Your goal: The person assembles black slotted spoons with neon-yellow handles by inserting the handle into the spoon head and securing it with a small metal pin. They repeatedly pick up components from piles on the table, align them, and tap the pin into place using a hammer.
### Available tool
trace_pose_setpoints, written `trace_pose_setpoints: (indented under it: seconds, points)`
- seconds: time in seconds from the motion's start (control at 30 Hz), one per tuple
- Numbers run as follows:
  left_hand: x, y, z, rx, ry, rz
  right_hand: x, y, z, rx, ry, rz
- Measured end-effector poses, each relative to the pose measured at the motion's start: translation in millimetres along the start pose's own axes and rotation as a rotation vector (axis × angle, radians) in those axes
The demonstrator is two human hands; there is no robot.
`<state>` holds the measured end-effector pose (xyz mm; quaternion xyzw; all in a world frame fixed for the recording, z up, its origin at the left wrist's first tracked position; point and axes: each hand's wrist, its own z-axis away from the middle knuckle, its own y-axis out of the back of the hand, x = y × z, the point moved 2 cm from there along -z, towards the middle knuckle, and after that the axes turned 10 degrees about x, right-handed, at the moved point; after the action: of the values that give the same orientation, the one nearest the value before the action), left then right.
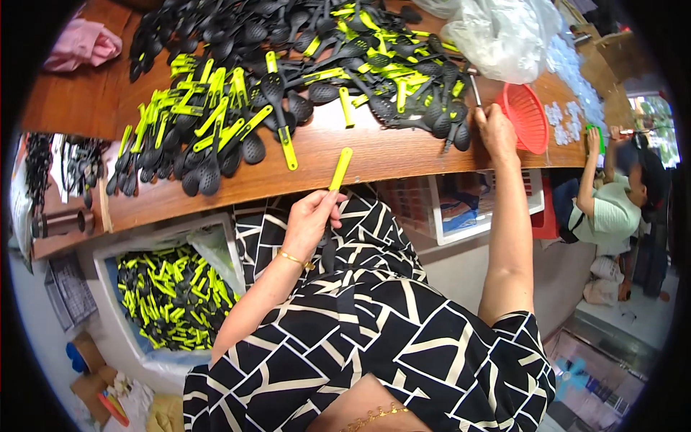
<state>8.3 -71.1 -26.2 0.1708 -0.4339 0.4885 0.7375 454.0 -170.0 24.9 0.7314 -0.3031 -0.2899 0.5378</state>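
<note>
My left hand (314,219) is closed on a kitchen spoon with a flat yellow-green handle (341,169), held just off the table's front edge. Its black lower end hangs below my fingers, partly lost against the patterned dress. My right hand (497,131) grips a thin tool with a metal shaft (475,89) and a small crosswise head, over the table at the right. Beside that hand stands a red slotted plastic basket (525,119). Black slotted spoons (209,173), many with yellow-green handles, lie heaped in front of both hands. A loose yellow-green handle piece (346,108) lies near the heap.
A lined crate (173,295) full of handled spoons stands at the lower left. White clear plastic bags (497,36) and pale small parts (565,122) lie at the right of the wooden table (324,162). A white basket (468,230) sits below. Another person (604,205) works at far right.
</note>
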Motion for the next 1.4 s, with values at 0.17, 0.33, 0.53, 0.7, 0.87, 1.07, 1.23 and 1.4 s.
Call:
trace_pose_setpoints:
  seconds: [0.17,0.33,0.53,0.7,0.87,1.07,1.23,1.4]
  points:
    - [-5.2,-5.8,-2.9,-0.062,0.028,0.144,30.8,-8.1,16.6,0.04,-0.164,-0.539]
    - [-5.2,-3.7,1.0,-0.162,0.2,0.402,0.1,39.5,94.8,-0.21,-0.479,-1.163]
    - [-2.9,7.1,9.1,-0.123,0.189,0.405,-57.9,45.8,167.6,-0.161,-0.263,-1.476]
    - [-7.4,13.6,3.5,0.011,0.014,0.281,-107.5,69.2,180.9,-0.255,0.273,-0.966]
    - [7.2,12.7,3.5,0.086,0.066,0.201,-127.8,83.6,170.0,-0.186,0.536,-0.635]
    - [5.0,10.7,6.2,0.109,0.05,0.223,-139.5,66.7,174.0,-0.172,0.693,-0.604]
    - [5.0,8.8,6.8,0.12,0.045,0.211,-142.2,73.9,163.3,0.123,0.649,-0.957]
    - [2.5,9.6,5.5,0.113,0.039,0.21,-139.7,63.8,166.7,-0.259,0.604,-0.643]
